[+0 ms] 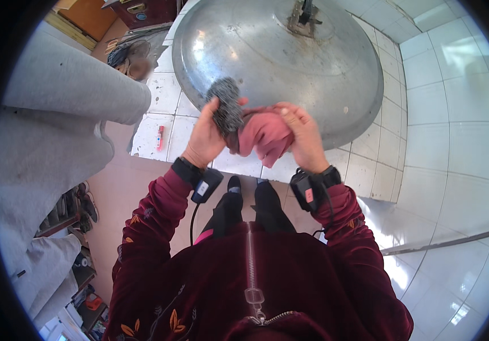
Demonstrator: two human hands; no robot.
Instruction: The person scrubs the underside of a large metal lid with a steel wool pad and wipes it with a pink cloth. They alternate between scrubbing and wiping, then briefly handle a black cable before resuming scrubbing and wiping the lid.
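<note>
My left hand [206, 136] is closed around a grey, fuzzy pad [225, 102] that looks like a steel wool scourer; its fingertips show at both sides. A crumpled pink cloth [265, 136] with a darker part hangs beside and partly under the pad. My right hand [306, 138] pinches the cloth at its right side, thumb on top. Both hands are over the near edge of a large domed metal lid [295, 79] with a dark handle on top. It is hidden whether the pad and the cloth are joined.
The lid rests on a white-tiled counter [361, 166]. A small red and white tube [160, 138] lies at the counter's left end. Grey fabric [57, 102] hangs on the left, with shoes [89, 206] on a rack beyond it. White tiled wall [455, 131] stands on the right.
</note>
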